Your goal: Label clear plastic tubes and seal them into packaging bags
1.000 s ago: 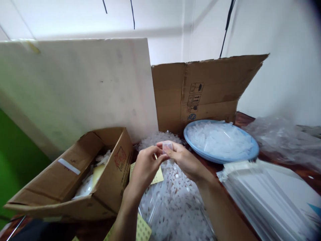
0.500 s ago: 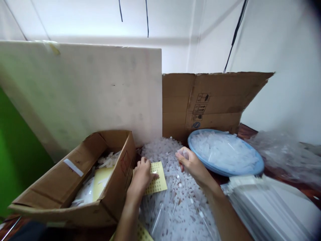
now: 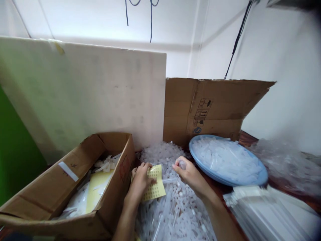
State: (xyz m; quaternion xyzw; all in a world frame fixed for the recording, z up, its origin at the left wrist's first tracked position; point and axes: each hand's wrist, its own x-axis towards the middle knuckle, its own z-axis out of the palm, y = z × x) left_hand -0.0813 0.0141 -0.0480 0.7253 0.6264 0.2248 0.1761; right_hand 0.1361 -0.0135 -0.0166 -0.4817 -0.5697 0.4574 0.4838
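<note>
My left hand [image 3: 141, 180] is closed on a yellow sheet of small dotted stickers [image 3: 157, 186], with the thumb lying over its face. To the right of the sheet, my right hand [image 3: 188, 172] is curled, its fingers wrapped around a small translucent plastic piece [image 3: 183, 164]. Exactly what kind of piece it is cannot be made out. Beneath both hands spreads a heap of small clear plastic pieces [image 3: 179, 207], some of them long and tube-like. The two hands are apart.
On the left stands an open cardboard box [image 3: 116, 197] containing white scraps and yellow paper. A blue basin [image 3: 227, 182] of translucent strips is at right, near stacked white sheets [image 3: 281, 207] and clear plastic bags [image 3: 288, 164]. Behind rise a white board [image 3: 100, 93] and a cardboard panel [image 3: 225, 103].
The camera view has tilted slightly. My right hand has shifted a little left relative to the basin, still gripping the plastic piece. My left hand keeps hold of the sticker sheet.
</note>
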